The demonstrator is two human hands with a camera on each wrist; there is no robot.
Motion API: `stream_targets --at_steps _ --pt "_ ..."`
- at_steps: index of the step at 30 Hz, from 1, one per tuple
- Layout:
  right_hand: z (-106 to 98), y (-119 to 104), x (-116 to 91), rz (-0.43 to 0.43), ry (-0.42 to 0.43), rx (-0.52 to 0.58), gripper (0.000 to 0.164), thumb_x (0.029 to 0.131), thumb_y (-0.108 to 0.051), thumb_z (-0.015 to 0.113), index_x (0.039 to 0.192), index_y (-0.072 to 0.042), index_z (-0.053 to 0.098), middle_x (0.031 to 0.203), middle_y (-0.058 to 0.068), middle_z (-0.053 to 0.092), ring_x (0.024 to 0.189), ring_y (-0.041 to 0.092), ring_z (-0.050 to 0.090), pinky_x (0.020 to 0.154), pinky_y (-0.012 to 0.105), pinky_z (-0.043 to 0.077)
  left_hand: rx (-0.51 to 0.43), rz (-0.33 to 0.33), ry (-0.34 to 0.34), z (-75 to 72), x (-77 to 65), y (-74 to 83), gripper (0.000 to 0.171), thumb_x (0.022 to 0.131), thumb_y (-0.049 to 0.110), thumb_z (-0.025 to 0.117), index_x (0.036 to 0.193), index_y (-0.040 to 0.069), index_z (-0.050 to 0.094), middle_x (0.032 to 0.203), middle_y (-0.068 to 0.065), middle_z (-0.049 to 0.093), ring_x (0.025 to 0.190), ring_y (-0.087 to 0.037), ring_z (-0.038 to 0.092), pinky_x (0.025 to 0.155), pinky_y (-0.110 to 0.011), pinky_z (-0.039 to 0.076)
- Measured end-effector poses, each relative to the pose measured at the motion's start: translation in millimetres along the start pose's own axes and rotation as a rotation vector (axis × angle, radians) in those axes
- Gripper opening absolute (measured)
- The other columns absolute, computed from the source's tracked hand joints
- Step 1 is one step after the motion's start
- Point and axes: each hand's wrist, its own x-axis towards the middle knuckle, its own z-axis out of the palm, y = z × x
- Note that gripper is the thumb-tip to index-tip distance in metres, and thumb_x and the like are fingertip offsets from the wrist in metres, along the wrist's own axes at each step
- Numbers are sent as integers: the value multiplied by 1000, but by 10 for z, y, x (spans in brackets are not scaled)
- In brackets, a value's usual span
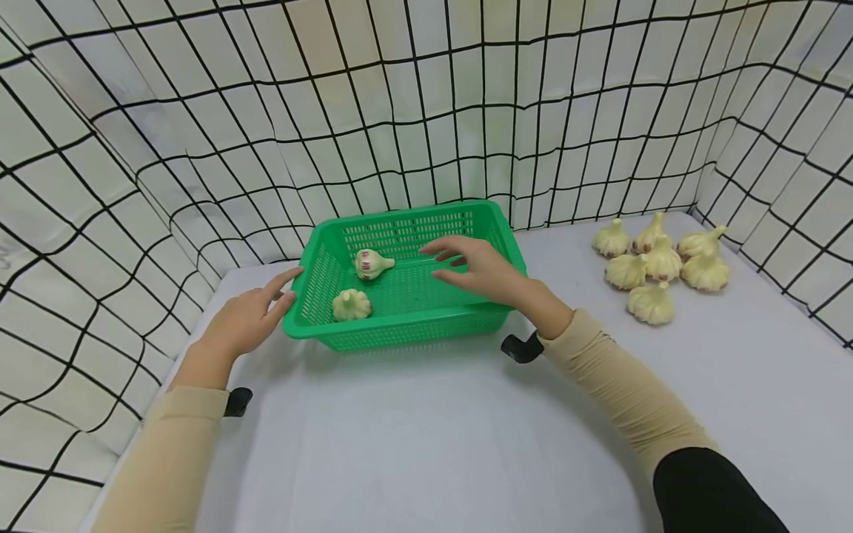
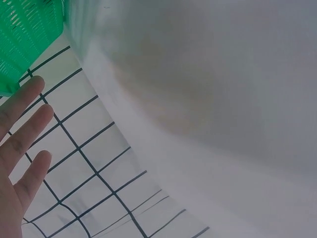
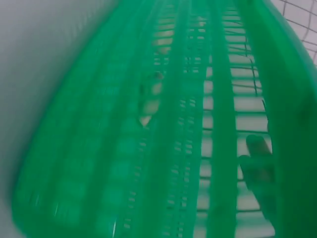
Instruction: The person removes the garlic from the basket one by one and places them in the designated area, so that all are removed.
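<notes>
A green plastic basket (image 1: 400, 320) with slotted walls stands on the table, two garlic bulbs inside it. One bulb (image 1: 370, 264) lies on its side toward the back left; the other bulb (image 1: 351, 304) sits near the front left corner. My left hand (image 1: 245, 320) rests its fingertips at the basket's left rim, fingers extended, also seen in the left wrist view. Over the right half of the basket hovers my right hand (image 1: 476, 268), fingers loosely bent with nothing between them. In the right wrist view its fingers (image 3: 260, 173) show partly through the slotted wall.
Several more garlic bulbs (image 1: 660, 260) lie grouped on the white tabletop (image 1: 426, 444) at the back right. A black wire grid (image 1: 426, 111) with white sheeting behind it encloses the table's back and sides, close behind the basket.
</notes>
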Motion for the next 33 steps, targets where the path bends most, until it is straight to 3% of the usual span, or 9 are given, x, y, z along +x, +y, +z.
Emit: stream_targets --at_steps 6,11,18,27,33 --pt "208 -138 269 87 -76 -63 40 99 -7 69 138 -1 60 139 13 62 120 27 62 101 35 50 -2 -10 -7 -4 -1 12 63 111 51 25 163 17 23 135 -31 59 113 -56 59 90 -70 47" --pt "329 -204 422 109 -108 -27 37 100 -5 66 137 -3 62 139 9 62 121 25 62 100 32 50 -4 -17 -6 40 -3 10 63 111 52 25 164 18 23 127 -34 62 111 -56 60 88 -71 47" --pt "526 -267 643 146 -183 2 38 103 -7 62 141 -5 59 133 9 65 119 25 63 96 27 50 -5 -9 -5 41 -17 18 62 111 51 26 163 17 23 129 -33 61 112 -55 60 88 -70 48" --pt "686 -289 863 268 -305 8 41 103 -7 63 144 -8 57 142 14 59 129 29 58 95 29 52 -4 -11 0 32 -14 42 62 111 51 26 163 18 24 125 -36 62 109 -55 61 87 -70 49" --pt "735 -269 924 303 -343 -30 44 101 -8 66 144 -9 56 144 15 57 131 28 56 97 29 51 -13 -11 7 26 -4 26 61 111 51 25 163 19 24 121 -35 63 106 -54 62 84 -69 49"
